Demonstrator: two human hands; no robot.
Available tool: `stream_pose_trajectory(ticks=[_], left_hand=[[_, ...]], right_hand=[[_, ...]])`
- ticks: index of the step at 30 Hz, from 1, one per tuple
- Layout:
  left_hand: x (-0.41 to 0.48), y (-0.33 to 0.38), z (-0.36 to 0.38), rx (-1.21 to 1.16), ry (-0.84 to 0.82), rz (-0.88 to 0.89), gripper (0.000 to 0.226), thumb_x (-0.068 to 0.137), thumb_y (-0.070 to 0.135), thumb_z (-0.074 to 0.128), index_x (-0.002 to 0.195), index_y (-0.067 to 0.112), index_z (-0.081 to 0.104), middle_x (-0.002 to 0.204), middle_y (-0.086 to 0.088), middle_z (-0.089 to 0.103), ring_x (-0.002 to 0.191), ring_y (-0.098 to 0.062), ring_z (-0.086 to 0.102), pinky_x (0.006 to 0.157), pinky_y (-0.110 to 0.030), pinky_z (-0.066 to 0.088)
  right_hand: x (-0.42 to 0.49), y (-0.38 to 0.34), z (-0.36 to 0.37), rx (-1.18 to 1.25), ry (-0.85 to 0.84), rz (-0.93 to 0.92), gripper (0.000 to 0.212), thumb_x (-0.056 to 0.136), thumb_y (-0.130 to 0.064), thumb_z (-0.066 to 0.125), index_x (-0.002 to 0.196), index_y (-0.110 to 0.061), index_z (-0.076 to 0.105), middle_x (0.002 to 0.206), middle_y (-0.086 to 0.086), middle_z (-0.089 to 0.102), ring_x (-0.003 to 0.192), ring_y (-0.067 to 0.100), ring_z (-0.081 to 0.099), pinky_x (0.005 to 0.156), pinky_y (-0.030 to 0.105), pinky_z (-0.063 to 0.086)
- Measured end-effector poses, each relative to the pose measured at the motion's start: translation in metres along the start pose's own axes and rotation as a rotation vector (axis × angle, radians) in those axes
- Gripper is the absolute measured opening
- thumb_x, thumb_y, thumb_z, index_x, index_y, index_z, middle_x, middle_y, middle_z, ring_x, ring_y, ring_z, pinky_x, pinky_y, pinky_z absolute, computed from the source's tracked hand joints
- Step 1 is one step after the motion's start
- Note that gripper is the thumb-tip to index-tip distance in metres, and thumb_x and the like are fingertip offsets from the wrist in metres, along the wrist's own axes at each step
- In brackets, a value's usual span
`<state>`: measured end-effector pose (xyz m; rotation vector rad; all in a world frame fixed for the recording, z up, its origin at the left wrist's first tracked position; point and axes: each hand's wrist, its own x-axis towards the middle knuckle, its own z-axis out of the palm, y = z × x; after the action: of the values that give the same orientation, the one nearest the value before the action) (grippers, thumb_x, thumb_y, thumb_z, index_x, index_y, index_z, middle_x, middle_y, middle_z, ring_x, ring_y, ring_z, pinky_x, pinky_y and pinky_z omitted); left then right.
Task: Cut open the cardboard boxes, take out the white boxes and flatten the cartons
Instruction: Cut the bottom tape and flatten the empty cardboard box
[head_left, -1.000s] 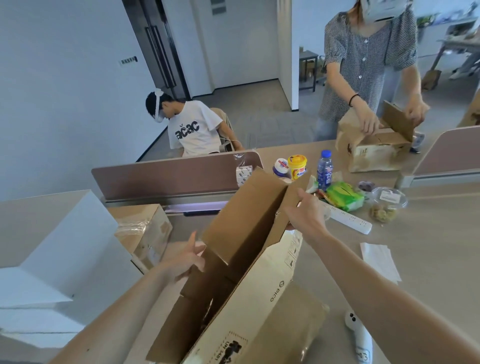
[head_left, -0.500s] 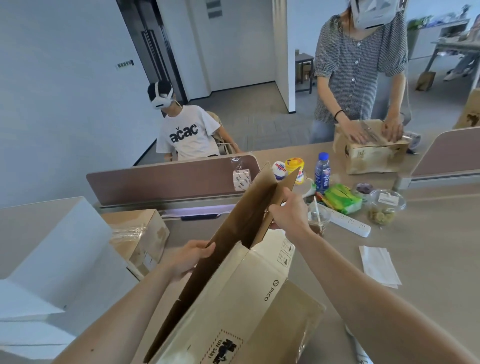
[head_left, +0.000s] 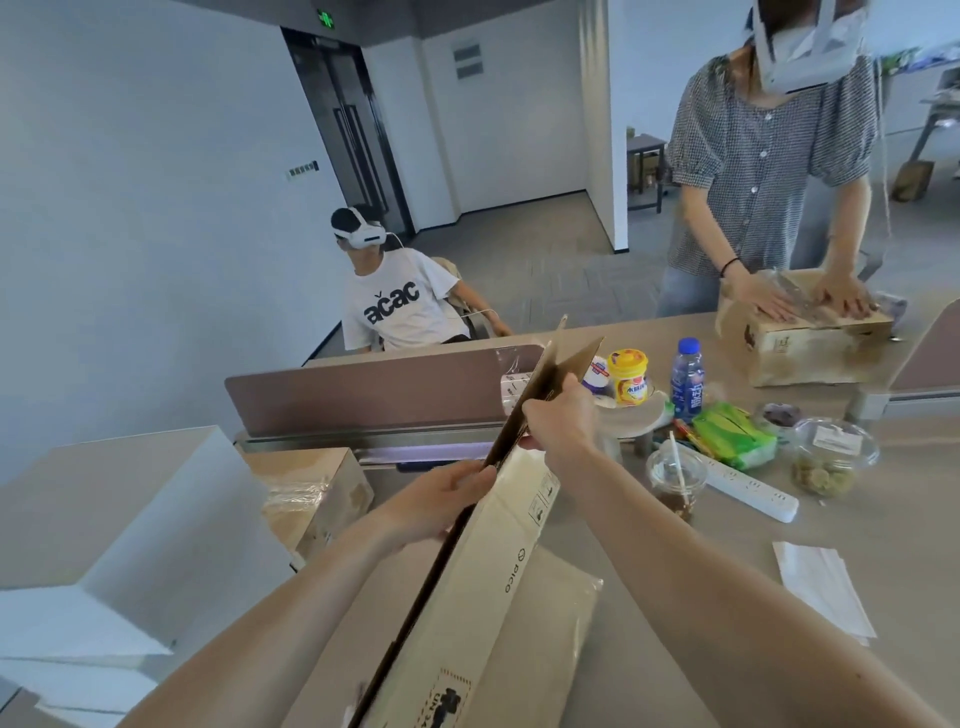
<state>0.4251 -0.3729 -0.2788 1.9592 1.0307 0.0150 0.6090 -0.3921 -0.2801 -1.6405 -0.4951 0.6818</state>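
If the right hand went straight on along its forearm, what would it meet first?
Past the brown cardboard carton it grips, the right hand would probably reach the mauve desk divider panel first; depth is unclear.
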Motion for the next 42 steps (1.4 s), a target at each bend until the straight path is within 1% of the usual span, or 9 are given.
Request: stream_pose_trajectory(ticks=[4, 8, 10, 13, 20, 26, 33, 38, 42], left_hand=[[0.008, 0.007, -0.007, 0.204, 0.128, 0.058, 0.049, 0.08, 0.072, 0.059, 0.115, 0.038, 0.06, 0.106, 0.014, 0.07, 0.093, -0.001, 0.066, 0.087, -0.031, 0.057], [0.005, 0.023, -0.011, 0.484, 0.226, 0.086, 0.004, 0.098, 0.028, 0.052, 0.1, 0.031, 0.053, 0.082, 0.012, 0.059, 0.074, -0.008, 0.059, 0.062, -0.022, 0.044], [0.005, 0.027, -0.017, 0.557, 0.307, 0.075, 0.013, 0.1, 0.017, 0.045, 0.096, 0.023, 0.055, 0.087, 0.004, 0.062, 0.077, -0.015, 0.06, 0.064, -0.026, 0.045], [0.002, 0.023, -0.037, 0.438, 0.39, 0.082, 0.02, 0.098, 0.015, 0.049, 0.109, 0.017, 0.065, 0.099, 0.002, 0.069, 0.091, -0.019, 0.064, 0.076, -0.031, 0.053], [-0.013, 0.024, -0.07, 0.131, 0.539, 0.109, 0.018, 0.089, 0.011, 0.056, 0.09, 0.024, 0.069, 0.089, 0.007, 0.072, 0.087, -0.014, 0.064, 0.067, -0.027, 0.046], [-0.04, 0.05, -0.113, -0.13, 0.637, 0.274, 0.019, 0.096, 0.008, 0.061, 0.098, 0.024, 0.07, 0.078, 0.018, 0.071, 0.072, 0.007, 0.061, 0.063, -0.003, 0.04], [-0.093, 0.075, -0.188, -0.36, 0.808, 0.392, 0.014, 0.091, 0.004, 0.065, 0.094, 0.015, 0.073, 0.087, -0.005, 0.069, 0.082, -0.021, 0.061, 0.075, -0.031, 0.048], [-0.144, 0.081, -0.227, -0.375, 0.91, 0.495, 0.025, 0.096, -0.006, 0.055, 0.089, 0.015, 0.067, 0.067, 0.015, 0.068, 0.063, 0.001, 0.061, 0.062, -0.009, 0.045], [-0.188, 0.066, -0.254, -0.435, 0.948, 0.565, 0.022, 0.098, -0.001, 0.052, 0.101, 0.013, 0.068, 0.081, 0.01, 0.073, 0.077, -0.005, 0.068, 0.072, -0.015, 0.051]], right_hand=[[0.001, -0.009, 0.012, 0.012, 0.006, -0.022, 0.028, 0.071, -0.007, 0.061, 0.094, -0.02, 0.053, 0.09, 0.002, 0.062, 0.094, 0.029, 0.064, 0.071, 0.045, 0.06], [-0.001, -0.013, 0.023, 0.048, -0.015, -0.071, 0.022, 0.076, -0.007, 0.062, 0.091, -0.021, 0.053, 0.098, -0.001, 0.06, 0.102, 0.027, 0.061, 0.065, 0.039, 0.058], [-0.003, -0.018, 0.025, 0.107, -0.074, -0.073, 0.035, 0.079, -0.007, 0.065, 0.109, -0.024, 0.058, 0.114, -0.001, 0.06, 0.111, 0.031, 0.058, 0.061, 0.039, 0.062], [-0.006, -0.028, 0.018, 0.151, -0.229, -0.086, 0.071, 0.09, -0.008, 0.065, 0.15, -0.029, 0.035, 0.132, -0.005, 0.05, 0.112, 0.025, 0.058, 0.058, 0.027, 0.06], [-0.019, -0.037, 0.01, 0.196, -0.497, -0.417, 0.082, 0.093, -0.023, 0.063, 0.152, -0.05, 0.013, 0.143, -0.018, 0.031, 0.122, 0.011, 0.056, 0.099, 0.038, 0.052], [-0.009, -0.041, 0.003, -0.09, -0.291, -0.578, 0.078, 0.089, -0.03, 0.072, 0.154, -0.03, 0.028, 0.15, -0.012, 0.037, 0.141, 0.012, 0.035, 0.113, 0.031, 0.032], [0.017, -0.074, 0.002, -0.241, -0.086, -0.641, 0.075, 0.081, -0.055, 0.068, 0.141, -0.017, 0.044, 0.138, 0.003, 0.047, 0.133, 0.028, 0.04, 0.104, 0.042, 0.039], [0.02, -0.111, 0.016, -0.109, -0.128, -0.516, 0.098, 0.079, -0.054, 0.074, 0.153, -0.02, 0.021, 0.155, 0.007, 0.025, 0.142, 0.024, 0.025, 0.111, 0.044, 0.032], [0.008, -0.135, 0.03, 0.071, -0.329, -0.363, 0.084, 0.072, -0.06, 0.072, 0.132, -0.012, 0.037, 0.118, 0.01, 0.056, 0.097, 0.02, 0.056, 0.079, 0.041, 0.052]])
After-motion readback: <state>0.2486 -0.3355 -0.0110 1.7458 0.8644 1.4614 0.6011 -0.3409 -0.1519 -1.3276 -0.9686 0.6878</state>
